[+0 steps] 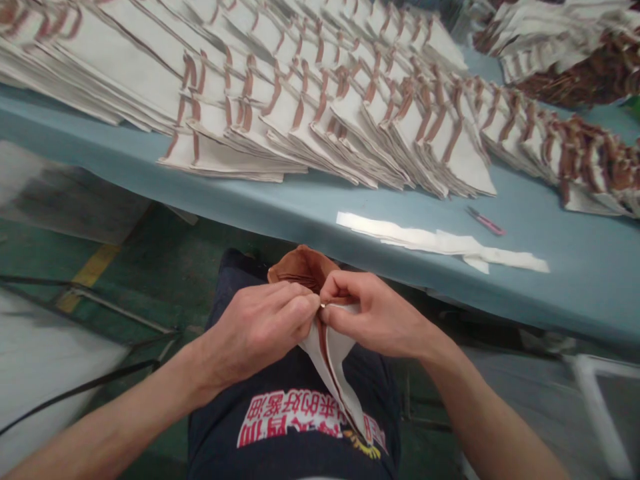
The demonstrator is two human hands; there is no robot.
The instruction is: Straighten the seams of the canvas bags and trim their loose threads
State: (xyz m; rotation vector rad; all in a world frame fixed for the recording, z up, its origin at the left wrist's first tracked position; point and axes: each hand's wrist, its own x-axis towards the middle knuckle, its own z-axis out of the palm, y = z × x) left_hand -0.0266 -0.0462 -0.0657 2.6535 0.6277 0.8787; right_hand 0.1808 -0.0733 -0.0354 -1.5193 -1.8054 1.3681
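Observation:
Above my lap, a brown and white fabric piece (303, 262) is pinched between both hands. My left hand (273, 319) is closed on its left side, fingertips meeting the other hand's at a seam. My right hand (367, 312) grips the same fabric from the right, thumb and forefinger pressed together. A tiny pale bit shows between the fingertips; I cannot make out what it is. The brown part bulges up behind the hands, while a white flap with a brown edge hangs down over the dark printed apron (295, 427).
A blue-covered table (310, 200) runs across in front, bearing overlapping rows of white fabric pieces (300, 113) with brown trim. White strips (425, 239) and pink-handled thread snips (485, 220) lie near its front edge. More brown and white pieces (575, 53) are heaped at back right.

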